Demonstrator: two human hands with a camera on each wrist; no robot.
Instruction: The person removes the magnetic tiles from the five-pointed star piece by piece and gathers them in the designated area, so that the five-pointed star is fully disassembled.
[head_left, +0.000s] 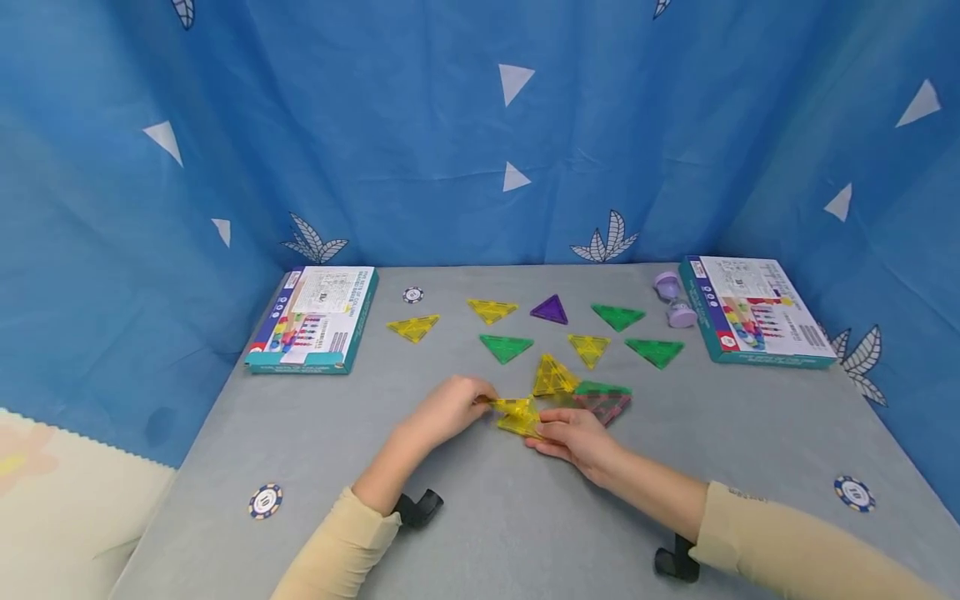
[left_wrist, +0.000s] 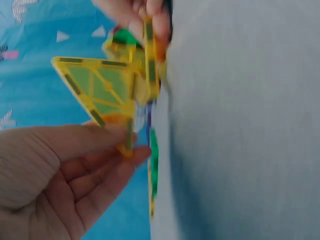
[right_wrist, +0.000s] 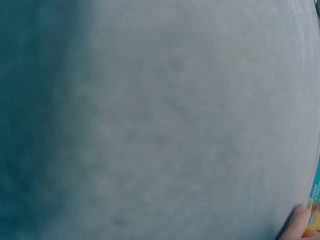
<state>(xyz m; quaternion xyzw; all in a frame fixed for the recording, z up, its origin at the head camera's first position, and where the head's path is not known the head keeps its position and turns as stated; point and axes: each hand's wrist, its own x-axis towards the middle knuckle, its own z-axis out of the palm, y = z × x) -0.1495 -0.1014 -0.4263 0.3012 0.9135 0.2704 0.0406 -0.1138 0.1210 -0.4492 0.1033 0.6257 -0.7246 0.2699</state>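
My left hand (head_left: 448,410) pinches a yellow triangular magnetic tile (left_wrist: 102,86) by one corner, thumb on one face and fingers behind. Low over the table, my right hand (head_left: 581,442) grips a second yellow triangular tile (head_left: 517,426), seen nearly edge-on in the left wrist view. The two yellow tiles meet or overlap between my hands. Just beyond them lies a yellow tile piece (head_left: 553,377), beside a red-and-green piece (head_left: 606,403) partly behind my right hand. Only the tips of my right fingers show at the corner of the right wrist view.
Loose triangular tiles lie farther back: yellow (head_left: 492,311), green (head_left: 506,347) and purple (head_left: 550,309). One toy box (head_left: 311,321) stands at left, another (head_left: 757,312) at right beside a lilac hourglass-shaped object (head_left: 673,300). Poker chips (head_left: 266,501) sit on the grey table (head_left: 510,533).
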